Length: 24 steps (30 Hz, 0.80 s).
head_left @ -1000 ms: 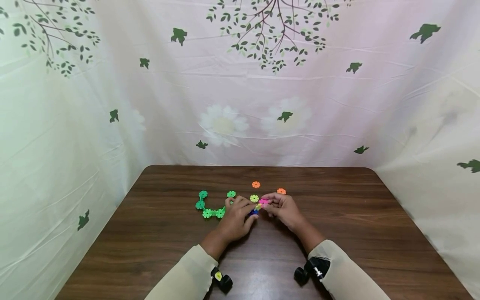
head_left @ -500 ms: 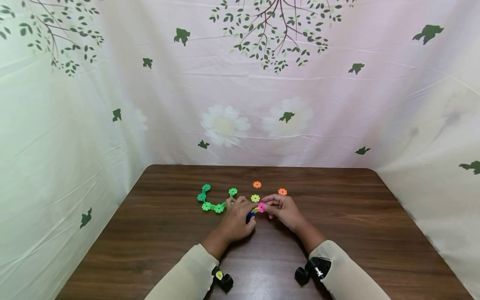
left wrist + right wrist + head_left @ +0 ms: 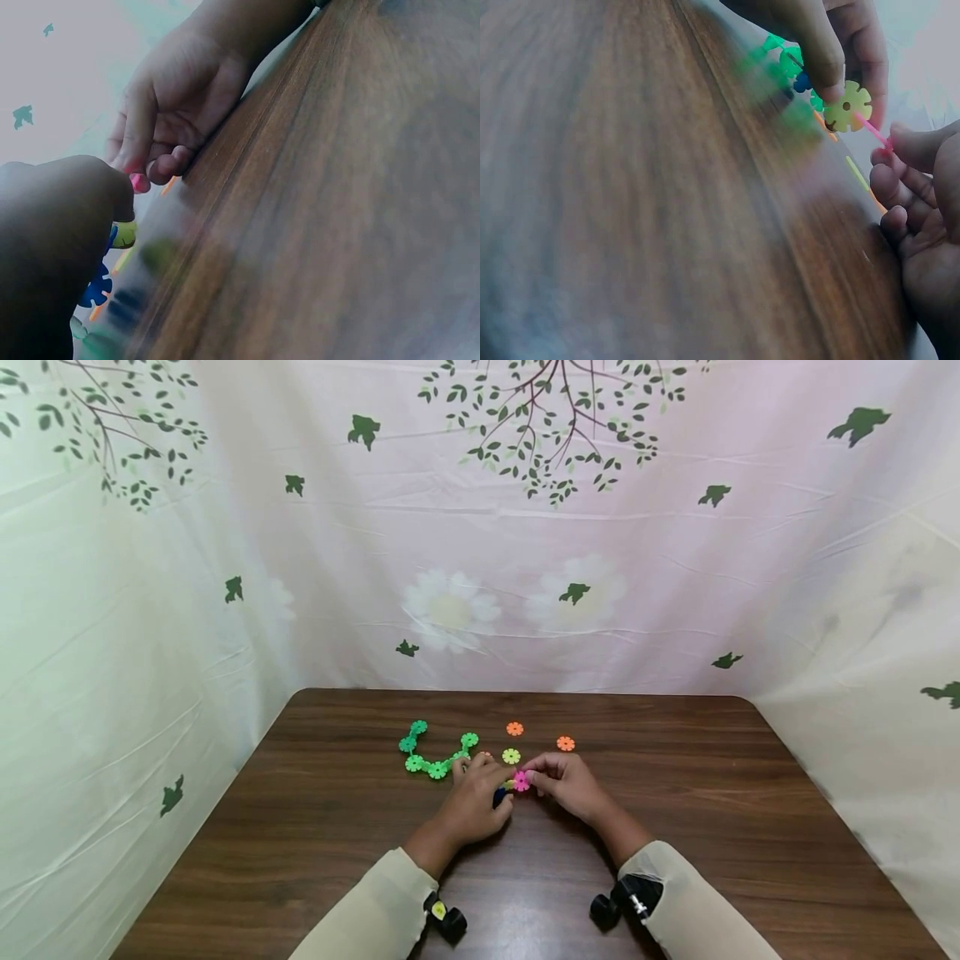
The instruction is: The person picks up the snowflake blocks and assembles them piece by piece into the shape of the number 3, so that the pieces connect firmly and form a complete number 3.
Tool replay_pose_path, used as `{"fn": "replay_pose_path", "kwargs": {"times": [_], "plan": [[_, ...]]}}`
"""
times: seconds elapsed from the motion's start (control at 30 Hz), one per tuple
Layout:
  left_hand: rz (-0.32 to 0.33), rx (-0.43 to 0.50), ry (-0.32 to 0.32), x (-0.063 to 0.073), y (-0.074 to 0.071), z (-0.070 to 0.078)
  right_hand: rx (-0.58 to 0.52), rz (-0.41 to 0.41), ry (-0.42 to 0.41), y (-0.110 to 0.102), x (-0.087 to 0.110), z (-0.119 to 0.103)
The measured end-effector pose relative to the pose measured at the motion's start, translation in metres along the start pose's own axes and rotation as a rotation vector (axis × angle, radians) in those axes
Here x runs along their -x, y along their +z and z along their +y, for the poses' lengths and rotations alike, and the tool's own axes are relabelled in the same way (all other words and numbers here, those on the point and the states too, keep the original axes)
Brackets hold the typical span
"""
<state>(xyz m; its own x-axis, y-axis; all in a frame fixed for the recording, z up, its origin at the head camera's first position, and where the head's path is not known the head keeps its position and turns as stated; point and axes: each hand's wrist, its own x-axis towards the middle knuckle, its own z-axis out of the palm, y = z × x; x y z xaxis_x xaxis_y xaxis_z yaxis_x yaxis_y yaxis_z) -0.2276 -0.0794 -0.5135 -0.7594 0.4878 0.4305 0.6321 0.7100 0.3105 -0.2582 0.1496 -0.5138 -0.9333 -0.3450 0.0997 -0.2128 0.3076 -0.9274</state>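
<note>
In the head view, my left hand point(image 3: 468, 806) and right hand point(image 3: 570, 783) meet over the middle of the table. My right thumb and fingertips pinch a pink notched flower disc point(image 3: 521, 781). Between my left thumb and fingers sits a yellow notched disc point(image 3: 847, 106); the pink one meets its edge at an angle, seen in the right wrist view. A blue disc point(image 3: 97, 289) shows beside the yellow one, partly hidden by my left hand. A curved chain of joined green discs point(image 3: 437, 769) extends left from behind that hand, whose fingers cover its near end.
Beyond the hands lie a loose yellow disc point(image 3: 512, 756) and two orange discs, one farther back point(image 3: 514, 728) and one to the right point(image 3: 566, 743). Another orange piece point(image 3: 485, 755) peeks out behind the left fingers. A printed curtain point(image 3: 495, 668) hangs around the brown table point(image 3: 712, 810).
The green chain has swung away from me and slightly right. The pink disc has turned to face the head camera and moved a little nearer and left. Both hands stay nearly in place.
</note>
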Motion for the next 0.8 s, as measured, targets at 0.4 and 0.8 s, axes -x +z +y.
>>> {"fn": "replay_pose_path", "kwargs": {"times": [0.4, 0.8], "plan": [[-0.010, -0.050, -0.025, 0.000, 0.001, -0.001, 0.060, 0.099, 0.050, 0.003, -0.018, 0.003], [0.036, -0.108, -0.054, 0.003, 0.004, 0.007, 0.123, 0.105, 0.017, 0.007, -0.037, 0.004]]}}
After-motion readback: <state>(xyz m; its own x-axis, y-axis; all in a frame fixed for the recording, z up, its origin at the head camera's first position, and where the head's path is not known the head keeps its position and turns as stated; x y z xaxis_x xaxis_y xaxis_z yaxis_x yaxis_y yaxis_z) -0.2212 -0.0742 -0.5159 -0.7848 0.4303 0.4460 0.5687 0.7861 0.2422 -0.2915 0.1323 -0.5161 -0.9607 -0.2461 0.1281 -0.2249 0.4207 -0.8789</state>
